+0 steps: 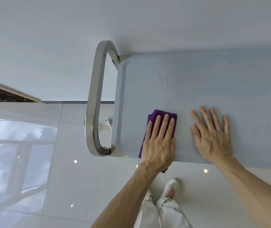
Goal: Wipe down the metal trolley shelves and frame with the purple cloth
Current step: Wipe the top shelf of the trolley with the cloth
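Note:
The metal trolley's top shelf (197, 83) is a flat grey sheet seen from above, with a curved steel handle (95, 99) at its left end. A folded purple cloth (152, 117) lies near the shelf's front left corner. My left hand (159, 142) presses flat on the cloth with straight fingers. My right hand (213, 137) rests flat on the bare shelf to the right of the cloth, fingers spread. The lower shelves are hidden under the top one.
The trolley stands against a white wall (131, 22). Glossy white floor tiles (32, 145) spread out to the left and in front. My legs and a white shoe (171, 190) are just below the shelf's front edge. A white caster (108, 121) shows through the handle.

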Tool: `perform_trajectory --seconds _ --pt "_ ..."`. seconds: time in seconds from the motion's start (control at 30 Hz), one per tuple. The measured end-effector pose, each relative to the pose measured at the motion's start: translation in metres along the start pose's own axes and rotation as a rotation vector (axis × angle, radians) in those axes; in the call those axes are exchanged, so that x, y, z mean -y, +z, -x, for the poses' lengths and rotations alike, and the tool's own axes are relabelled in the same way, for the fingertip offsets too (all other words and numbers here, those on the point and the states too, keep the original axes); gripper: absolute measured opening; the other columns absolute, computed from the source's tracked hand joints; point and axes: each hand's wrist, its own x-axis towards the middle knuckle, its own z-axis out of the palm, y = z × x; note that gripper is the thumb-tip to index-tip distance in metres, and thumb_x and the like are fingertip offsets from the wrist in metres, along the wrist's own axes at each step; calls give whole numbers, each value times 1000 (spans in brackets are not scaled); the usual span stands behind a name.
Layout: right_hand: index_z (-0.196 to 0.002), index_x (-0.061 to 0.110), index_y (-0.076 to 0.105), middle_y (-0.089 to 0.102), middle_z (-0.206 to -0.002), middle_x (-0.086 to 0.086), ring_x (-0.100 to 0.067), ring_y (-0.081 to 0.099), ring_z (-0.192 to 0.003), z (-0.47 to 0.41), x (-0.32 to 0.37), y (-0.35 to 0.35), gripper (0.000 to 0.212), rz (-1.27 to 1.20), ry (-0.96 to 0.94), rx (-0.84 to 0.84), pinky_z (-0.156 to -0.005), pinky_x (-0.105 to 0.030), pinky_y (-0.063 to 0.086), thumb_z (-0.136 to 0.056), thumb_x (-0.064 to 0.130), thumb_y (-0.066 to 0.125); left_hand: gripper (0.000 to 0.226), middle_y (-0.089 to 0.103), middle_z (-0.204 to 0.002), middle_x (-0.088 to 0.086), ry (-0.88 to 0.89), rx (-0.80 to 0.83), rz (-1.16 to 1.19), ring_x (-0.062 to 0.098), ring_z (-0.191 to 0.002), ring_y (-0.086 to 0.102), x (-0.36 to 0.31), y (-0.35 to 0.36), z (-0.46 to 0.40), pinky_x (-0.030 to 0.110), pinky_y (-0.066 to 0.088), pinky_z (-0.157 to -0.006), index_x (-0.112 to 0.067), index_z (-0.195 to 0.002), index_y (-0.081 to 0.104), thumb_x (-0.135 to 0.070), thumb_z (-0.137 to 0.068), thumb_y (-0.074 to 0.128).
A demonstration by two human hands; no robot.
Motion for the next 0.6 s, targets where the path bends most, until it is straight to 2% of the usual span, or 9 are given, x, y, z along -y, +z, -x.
perform_trajectory --seconds 0.1,0.23,0.33,0.43,0.6 --pt "-154 32 26 25 -162 0 -26 18 -150 1 1 -1 55 -13 10 3 -119 -57 11 -101 47 21 57 21 -162 5 -51 -15 13 23 -151 10 36 -9 4 49 17 -120 -14 -154 27 -29 -100 35" --pt "-153 32 29 26 -161 1 -26 19 -150 1 5 -2 55 -14 10 1 -118 -58 14 -101 47 22 57 23 -161 8 -292 -64 -97 24 -151 12 98 -21 7 49 15 -121 -12 -153 27 -27 -99 31" --pt "-153 31 31 28 -161 1 -26 21 -150 1 5 -1 55 -19 17 -10 -118 -58 14 -101 46 23 60 19 -162 9 -429 -68 -84 26 -151 9 104 -22 -8 49 9 -123 -12 -155 23 -30 -98 34" --pt "-153 31 30 28 -161 0 -26 21 -150 -1 2 1 54 -8 5 -19 -118 -58 15 -101 46 27 64 17 -163 9 -422 -58 -83 28 -151 8 91 -18 -34 52 9 -122 -12 -155 21 -38 -98 34" --pt "-154 32 28 26 -162 0 -25 18 -151 -4 -2 7 55 -3 -10 -33 -118 -59 15 -101 48 26 64 12 -164 6 -291 -15 -67 24 -152 1 75 -12 -84 51 8 -122 -15 -156 12 -44 -101 23"
